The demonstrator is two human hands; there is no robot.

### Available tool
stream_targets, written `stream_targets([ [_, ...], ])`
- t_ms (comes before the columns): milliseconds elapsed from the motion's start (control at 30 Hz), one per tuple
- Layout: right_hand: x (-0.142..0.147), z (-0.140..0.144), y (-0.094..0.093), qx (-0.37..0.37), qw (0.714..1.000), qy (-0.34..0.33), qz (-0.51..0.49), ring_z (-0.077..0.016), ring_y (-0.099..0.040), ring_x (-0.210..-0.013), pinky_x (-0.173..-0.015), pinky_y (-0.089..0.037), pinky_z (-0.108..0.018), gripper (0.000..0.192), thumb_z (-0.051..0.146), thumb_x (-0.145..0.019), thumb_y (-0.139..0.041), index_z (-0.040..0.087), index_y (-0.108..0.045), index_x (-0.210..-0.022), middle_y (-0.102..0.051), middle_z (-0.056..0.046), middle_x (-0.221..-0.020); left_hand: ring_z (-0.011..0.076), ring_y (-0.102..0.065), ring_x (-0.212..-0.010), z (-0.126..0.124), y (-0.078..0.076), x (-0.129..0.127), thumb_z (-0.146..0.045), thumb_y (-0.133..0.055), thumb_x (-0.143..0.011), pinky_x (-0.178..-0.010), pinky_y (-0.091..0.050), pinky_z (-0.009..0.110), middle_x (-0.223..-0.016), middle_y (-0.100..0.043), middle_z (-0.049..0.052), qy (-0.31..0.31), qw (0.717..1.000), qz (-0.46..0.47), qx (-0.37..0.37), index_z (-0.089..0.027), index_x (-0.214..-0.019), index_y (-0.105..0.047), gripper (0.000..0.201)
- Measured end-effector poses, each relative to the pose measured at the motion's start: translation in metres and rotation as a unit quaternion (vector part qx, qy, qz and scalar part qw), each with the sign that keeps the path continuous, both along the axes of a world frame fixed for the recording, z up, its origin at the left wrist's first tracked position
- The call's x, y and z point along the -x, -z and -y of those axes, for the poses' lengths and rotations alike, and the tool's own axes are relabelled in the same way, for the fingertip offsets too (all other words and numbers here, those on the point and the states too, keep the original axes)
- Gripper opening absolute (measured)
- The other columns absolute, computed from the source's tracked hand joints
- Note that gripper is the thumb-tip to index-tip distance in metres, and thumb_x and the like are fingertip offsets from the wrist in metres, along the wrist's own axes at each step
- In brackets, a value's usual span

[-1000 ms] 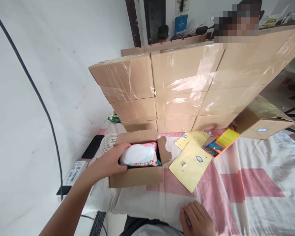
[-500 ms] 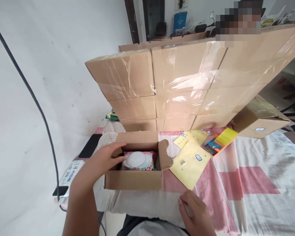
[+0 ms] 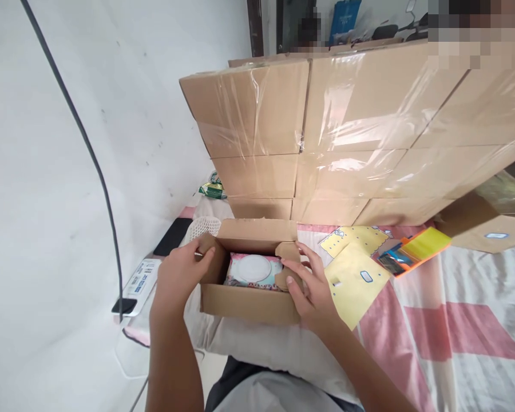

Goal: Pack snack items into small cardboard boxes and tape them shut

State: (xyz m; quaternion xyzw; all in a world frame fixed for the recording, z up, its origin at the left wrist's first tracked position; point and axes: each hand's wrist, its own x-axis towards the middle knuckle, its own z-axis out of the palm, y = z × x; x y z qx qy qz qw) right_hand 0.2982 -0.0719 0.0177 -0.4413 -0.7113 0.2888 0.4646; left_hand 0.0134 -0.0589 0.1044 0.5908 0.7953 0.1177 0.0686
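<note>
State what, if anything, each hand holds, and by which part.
The left hand holds the box at its left end; the right hand touches its right flap; a grip there is unclear.

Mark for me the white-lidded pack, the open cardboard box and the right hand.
White-lidded pack [image 3: 254,268]: head view, on the lid.
Open cardboard box [image 3: 249,303]: head view, outer face of the near wall.
Right hand [image 3: 312,290]: head view, back of the hand.

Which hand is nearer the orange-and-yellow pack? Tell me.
Right. The right hand is at the right end of the box, with the pack farther right; the left hand is at the opposite end, across the box.
</note>
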Motion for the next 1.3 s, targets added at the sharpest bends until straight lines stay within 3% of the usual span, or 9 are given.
stream_targets([
  [100, 0.003, 0.001, 0.009, 0.038, 0.998, -0.007, -0.053, -0.0327, -0.025, -0.154, -0.122, -0.033, -0.061, 0.061, 0.019, -0.096, -0.048, 0.035, -0.039, -0.155, -0.020, -0.004, -0.169, 0.0194, -0.061, -0.067, 0.007, 0.011, 0.000, -0.052, -0.043, -0.096, -0.060, -0.042, 0.028, -0.065, -0.063, 0.001, -0.018, 0.990, 0.102, -0.092, -0.022, -0.078, -0.063, 0.041],
  [200, 0.003, 0.001, 0.013, 0.105, 0.988, -0.038, -0.107, -0.0282, -0.016, -0.158, -0.127, -0.022, -0.060, 0.078, 0.017, -0.095, -0.046, 0.038, -0.016, -0.163, -0.017, 0.001, -0.171, 0.0204, -0.069, -0.082, 0.019, 0.025, -0.006, -0.050, -0.056, -0.091, -0.073, -0.054, 0.030, -0.094, -0.071, 0.005, -0.053, 0.944, 0.236, -0.222, -0.020, -0.099, -0.067, 0.033],
  [367, 0.002, -0.003, 0.008, 0.162, 0.965, -0.082, -0.188, -0.0243, -0.017, -0.158, -0.128, -0.027, -0.052, 0.077, 0.016, -0.093, -0.045, 0.039, -0.020, -0.162, -0.017, 0.007, -0.171, 0.0271, -0.072, -0.106, 0.043, 0.042, -0.009, -0.049, -0.063, -0.091, -0.098, -0.059, 0.048, -0.146, -0.048, 0.010, 0.062, 0.857, 0.350, -0.372, -0.026, -0.127, -0.060, 0.043],
  [500, 0.001, -0.006, 0.006, 0.162, 0.963, -0.093, -0.193, -0.0248, -0.022, -0.157, -0.126, -0.032, -0.049, 0.076, 0.017, -0.092, -0.045, 0.039, -0.024, -0.161, -0.019, 0.006, -0.171, 0.0415, -0.047, -0.141, 0.055, 0.047, -0.005, -0.076, -0.051, -0.086, -0.105, -0.056, 0.057, -0.167, -0.019, 0.001, 0.113, 0.810, 0.428, -0.385, -0.040, -0.130, -0.061, 0.058],
  [667, 0.000, -0.005, 0.004, 0.155, 0.962, -0.101, -0.202, -0.0253, -0.021, -0.157, -0.127, -0.029, -0.050, 0.073, 0.018, -0.093, -0.047, 0.040, -0.028, -0.160, -0.021, 0.007, -0.170, 0.0407, -0.054, -0.135, 0.057, 0.046, -0.023, -0.091, -0.020, -0.082, -0.096, -0.060, 0.055, -0.167, -0.021, 0.006, 0.154, 0.861, 0.416, -0.251, -0.039, -0.143, -0.048, 0.085],
  [867, -0.004, -0.002, 0.007, 0.136, 0.964, -0.115, -0.196, -0.0230, -0.014, -0.159, -0.130, -0.019, -0.051, 0.068, 0.019, -0.096, -0.047, 0.040, -0.031, -0.159, -0.018, 0.007, -0.171, 0.0323, -0.058, -0.125, 0.065, 0.059, -0.030, -0.060, -0.040, -0.099, -0.097, -0.057, 0.050, -0.142, -0.052, 0.013, 0.289, 0.890, 0.141, -0.322, -0.032, -0.139, -0.056, 0.051],
  [1067, -0.007, 0.006, 0.016, 0.164, 0.959, -0.116, -0.202, -0.0223, -0.009, -0.160, -0.131, -0.012, -0.051, 0.057, 0.035, -0.102, -0.049, 0.042, -0.036, -0.157, -0.017, 0.009, -0.171, 0.0395, -0.049, -0.137, 0.094, 0.087, -0.010, -0.044, -0.078, -0.081, -0.116, -0.039, 0.063, -0.137, -0.057, 0.015, 0.352, 0.892, -0.044, -0.280, -0.029, -0.145, -0.049, 0.072],
  [1167, -0.008, 0.005, 0.018, 0.177, 0.952, -0.124, -0.215, -0.0235, -0.012, -0.159, -0.131, -0.015, -0.051, 0.057, 0.048, -0.104, -0.043, 0.040, -0.032, -0.159, -0.018, 0.008, -0.171, 0.0334, -0.055, -0.133, 0.105, 0.092, -0.006, -0.022, -0.069, -0.087, -0.112, -0.047, 0.059, -0.136, -0.058, 0.012, 0.281, 0.905, 0.024, -0.317, -0.035, -0.143, -0.049, 0.061],
  [1300, -0.003, -0.008, 0.019, 0.169, 0.948, -0.130, -0.238, -0.0241, -0.016, -0.159, -0.128, -0.025, -0.051, 0.061, 0.055, -0.104, -0.038, 0.041, -0.024, -0.162, -0.019, 0.007, -0.171, 0.0249, -0.070, -0.103, 0.095, 0.085, -0.011, -0.027, -0.065, -0.090, -0.094, -0.061, 0.049, -0.128, -0.058, 0.010, 0.086, 0.901, 0.229, -0.359, -0.031, -0.137, -0.050, 0.050],
])
